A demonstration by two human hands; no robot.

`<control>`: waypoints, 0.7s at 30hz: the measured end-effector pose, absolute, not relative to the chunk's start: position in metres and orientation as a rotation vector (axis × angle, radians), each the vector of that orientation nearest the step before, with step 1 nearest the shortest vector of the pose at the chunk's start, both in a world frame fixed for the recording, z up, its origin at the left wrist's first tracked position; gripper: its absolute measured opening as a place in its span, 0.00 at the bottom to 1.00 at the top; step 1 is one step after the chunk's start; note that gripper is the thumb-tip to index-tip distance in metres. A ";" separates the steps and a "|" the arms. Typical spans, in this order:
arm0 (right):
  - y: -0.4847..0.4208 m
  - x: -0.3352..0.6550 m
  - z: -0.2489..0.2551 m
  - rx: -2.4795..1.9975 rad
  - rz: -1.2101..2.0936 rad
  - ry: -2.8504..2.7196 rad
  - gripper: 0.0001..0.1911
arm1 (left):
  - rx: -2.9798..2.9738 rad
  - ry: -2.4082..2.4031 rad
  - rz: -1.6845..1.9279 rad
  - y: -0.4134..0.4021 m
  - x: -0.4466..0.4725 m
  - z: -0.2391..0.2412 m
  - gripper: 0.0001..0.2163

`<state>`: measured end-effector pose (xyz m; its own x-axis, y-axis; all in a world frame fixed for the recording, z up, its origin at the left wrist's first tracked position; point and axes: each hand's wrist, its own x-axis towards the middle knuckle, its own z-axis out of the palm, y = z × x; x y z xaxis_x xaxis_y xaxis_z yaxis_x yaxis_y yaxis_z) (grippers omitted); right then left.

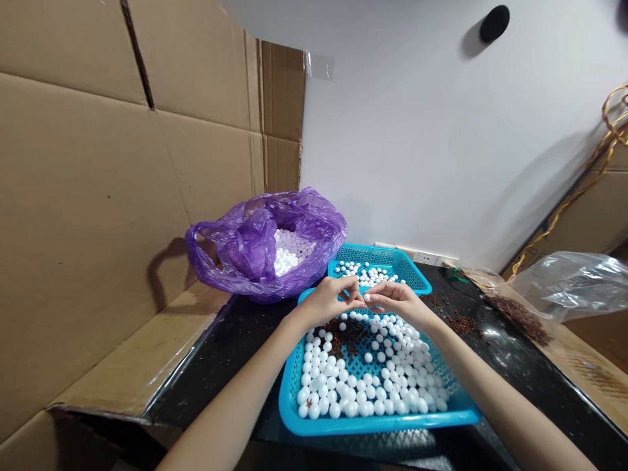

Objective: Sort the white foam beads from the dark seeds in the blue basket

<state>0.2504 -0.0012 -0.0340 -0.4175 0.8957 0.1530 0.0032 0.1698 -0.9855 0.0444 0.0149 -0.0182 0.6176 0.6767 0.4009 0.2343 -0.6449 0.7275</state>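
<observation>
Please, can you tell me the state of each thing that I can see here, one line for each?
Left hand: fingers pinched on a small white ball.
Right hand: fingertips meet the left hand's.
Near blue basket: partly filled with white balls, brown bits inside.
Far blue basket: few balls inside.
Purple bag: open, holds white balls.
Clear bag: crumpled.

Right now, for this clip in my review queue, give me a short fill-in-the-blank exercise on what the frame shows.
1. Both hands, left hand and right hand, meet above the near ____ basket.
2. The balls lying in that basket are ____ in colour.
3. More of them fill the ____ plastic bag to the left.
4. A second basket sits ____ the near one.

Missing words: blue; white; purple; behind
</observation>
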 end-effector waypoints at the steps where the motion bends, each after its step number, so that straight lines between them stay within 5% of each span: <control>1: -0.001 0.251 -0.034 -0.874 1.361 -1.624 0.13 | 2.198 0.713 0.902 0.015 0.045 -0.019 0.13; 21: 0.001 0.251 -0.040 -0.899 1.365 -1.630 0.12 | 2.186 0.760 0.929 0.015 0.046 -0.019 0.13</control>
